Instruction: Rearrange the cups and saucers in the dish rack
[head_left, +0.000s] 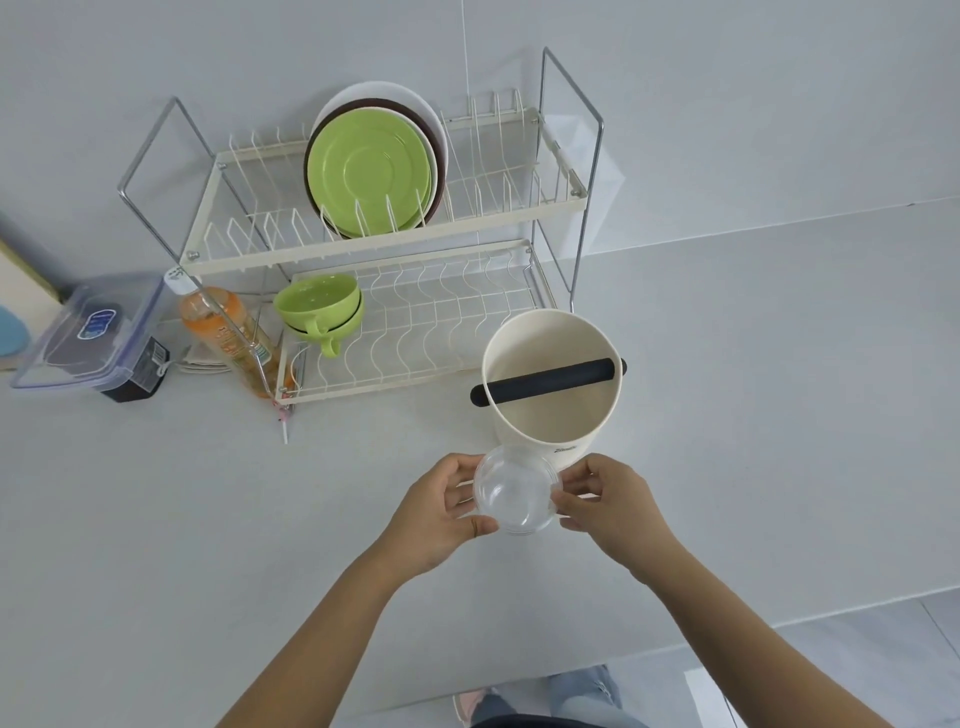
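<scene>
A clear glass cup (515, 491) is held above the counter between both hands. My left hand (440, 512) grips its left side with thumb under the rim, and my right hand (608, 506) pinches its right side. The two-tier dish rack (519, 209) stands against the wall. Its upper tier holds green saucers (370, 171) upright in front of a brown and a white plate. Two stacked green cups (318, 307) sit at the left of the lower tier (441, 332).
A cream canister with a black bar (550, 382) stands just beyond the hands, right of the rack's lower tier. Left of the rack are an orange bottle (223, 325) and a lidded plastic box (93, 338). The counter edge (675, 639) lies at the lower right.
</scene>
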